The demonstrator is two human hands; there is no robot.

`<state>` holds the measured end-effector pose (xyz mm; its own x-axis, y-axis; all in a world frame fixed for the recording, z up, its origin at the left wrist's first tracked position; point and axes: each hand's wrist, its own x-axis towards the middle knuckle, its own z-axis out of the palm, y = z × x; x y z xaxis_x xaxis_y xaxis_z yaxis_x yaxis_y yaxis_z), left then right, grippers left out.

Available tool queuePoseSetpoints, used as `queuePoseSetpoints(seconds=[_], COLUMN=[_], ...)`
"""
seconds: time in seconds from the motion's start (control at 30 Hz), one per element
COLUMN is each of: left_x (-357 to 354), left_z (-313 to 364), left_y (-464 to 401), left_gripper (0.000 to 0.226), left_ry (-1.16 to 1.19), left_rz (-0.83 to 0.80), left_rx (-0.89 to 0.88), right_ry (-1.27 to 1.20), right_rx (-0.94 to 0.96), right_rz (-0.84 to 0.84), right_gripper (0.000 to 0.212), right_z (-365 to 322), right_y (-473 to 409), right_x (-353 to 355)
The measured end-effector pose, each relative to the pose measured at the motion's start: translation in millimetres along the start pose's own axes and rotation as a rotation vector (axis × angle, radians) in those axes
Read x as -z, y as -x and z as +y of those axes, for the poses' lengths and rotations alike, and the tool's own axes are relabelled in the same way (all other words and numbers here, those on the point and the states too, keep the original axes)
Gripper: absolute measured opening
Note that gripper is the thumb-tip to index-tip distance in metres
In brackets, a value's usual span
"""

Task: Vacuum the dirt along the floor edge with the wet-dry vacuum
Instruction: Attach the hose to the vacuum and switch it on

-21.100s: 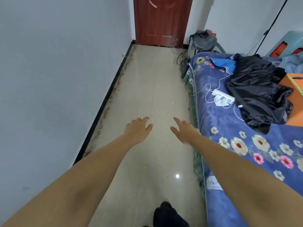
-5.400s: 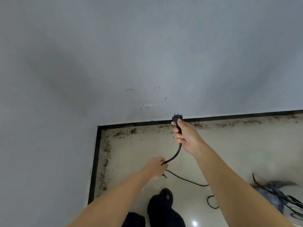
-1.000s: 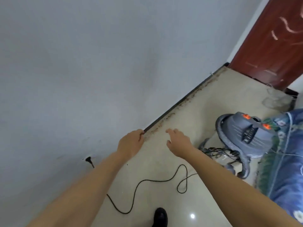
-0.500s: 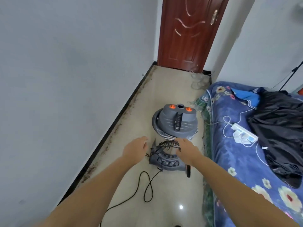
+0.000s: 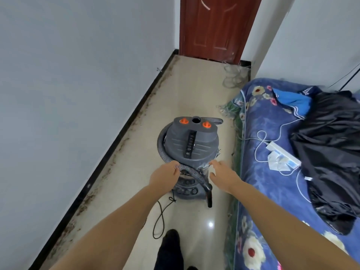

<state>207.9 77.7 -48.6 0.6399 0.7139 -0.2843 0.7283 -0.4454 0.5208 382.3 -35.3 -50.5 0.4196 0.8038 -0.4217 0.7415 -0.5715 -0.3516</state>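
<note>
I see the vacuum (image 5: pixel 191 145) standing on the tiled floor (image 5: pixel 187 88) between the grey wall (image 5: pixel 68 84) and the bed (image 5: pixel 272 172), its grey lid towards me with 2 orange knobs at the far edge. Its ribbed hose (image 5: pixel 190 170) loops round the left of the drum and comes across the front, ending in a black nozzle that hangs down near the floor. My left hand (image 5: pixel 164 175) has its fingers curled over the hose where it crosses the front; the fingertips are hidden behind the hose, so I cannot tell how tight the hold is. My right hand (image 5: pixel 222 175) hovers just beside the drum's right side, fingers spread and relaxed, holding nothing; I cannot tell if a fingertip touches the drum. The vacuum's base is mostly hidden behind my hands and the hose. A black cord (image 5: pixel 160 217) trails on the floor from under the left hand towards my shoe (image 5: pixel 171 248), which the lower edge cuts off. Brown dirt (image 5: pixel 109 168) lies along the black skirting at the wall's foot. On the bed, a black garment (image 5: pixel 331 152) and a white power strip (image 5: pixel 282 154) with white cables. The brown door (image 5: pixel 216 26) is cut off at the top.
</note>
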Motion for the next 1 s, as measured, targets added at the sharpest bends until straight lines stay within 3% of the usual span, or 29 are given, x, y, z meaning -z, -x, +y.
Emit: queuePoseSetpoints(seconds=[0.43, 0.53, 0.73, 0.9, 1.0], left_x=[-49, -74, -133, -169, -176], left_z=[-30, -42, -79, -99, -104], left_y=[-157, -187, -238, -258, -261], left_gripper=[0.027, 0.021, 0.038, 0.020, 0.022], left_ry=[0.101, 0.248, 0.632, 1.109, 1.256], left_rz=[-0.212, -0.212, -0.060, 0.089, 0.145], left_rx=[0.305, 0.489, 0.955, 1.166, 1.201], right_ry=[-0.151, -0.219, -0.296, -0.610, -1.145], right_rx=[-0.220, -0.311, -0.390, -0.686, -1.026], right_rz=[-0.198, -0.268, -0.403, -0.432, -0.358], right_gripper=[0.039, 0.038, 0.030, 0.012, 0.012], right_z=[58, 78, 107, 126, 118], right_y=[-131, -156, -207, -232, -236], right_x=[-23, -49, -119, -184, -199])
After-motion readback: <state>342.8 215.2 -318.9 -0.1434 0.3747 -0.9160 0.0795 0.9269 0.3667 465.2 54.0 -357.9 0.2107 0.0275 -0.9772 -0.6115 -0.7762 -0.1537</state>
